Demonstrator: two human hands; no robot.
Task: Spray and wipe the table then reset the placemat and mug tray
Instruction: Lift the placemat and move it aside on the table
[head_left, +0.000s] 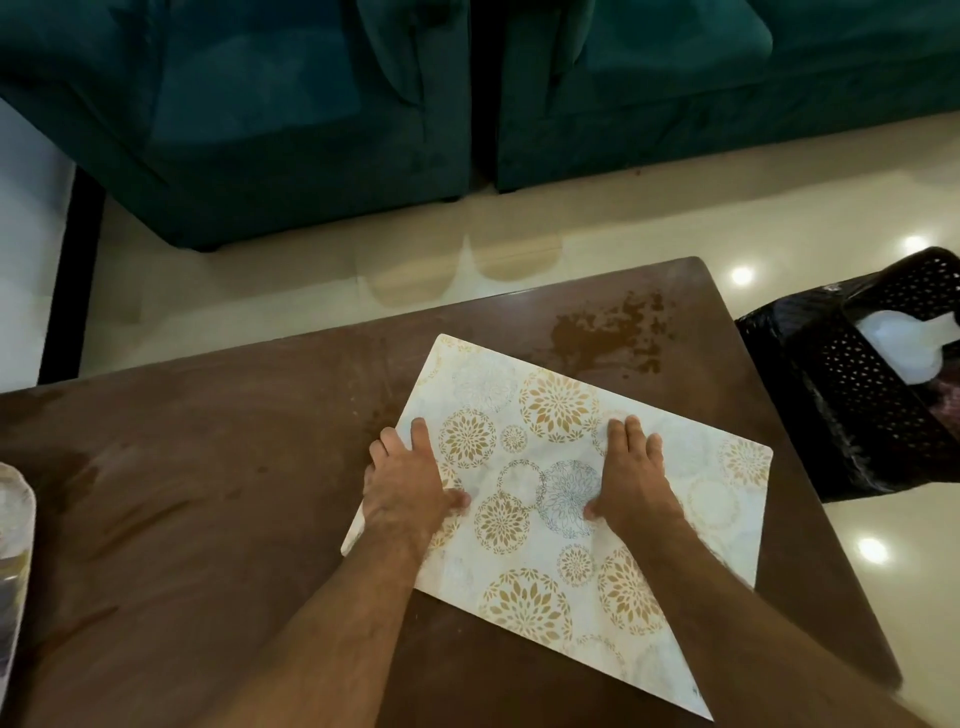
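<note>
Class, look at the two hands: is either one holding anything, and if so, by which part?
Nothing is gripped. Both the left hand and right hand lie flat, palms down, on the placemat, pressing its middle.

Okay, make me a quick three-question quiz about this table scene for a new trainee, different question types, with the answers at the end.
1. True or false: both hands rest flat on the placemat.
2. Multiple choice: the brown speckled stain on the table lies (A) under the placemat's near corner, (B) beyond the placemat's far edge, toward the table's far right corner, (C) at the table's left edge.
3. Short answer: what stands on the floor just off the table's right side?

Key
1. True: the left hand and the right hand lie palm down, fingers spread.
2. B.
3. A black perforated basket.
</note>
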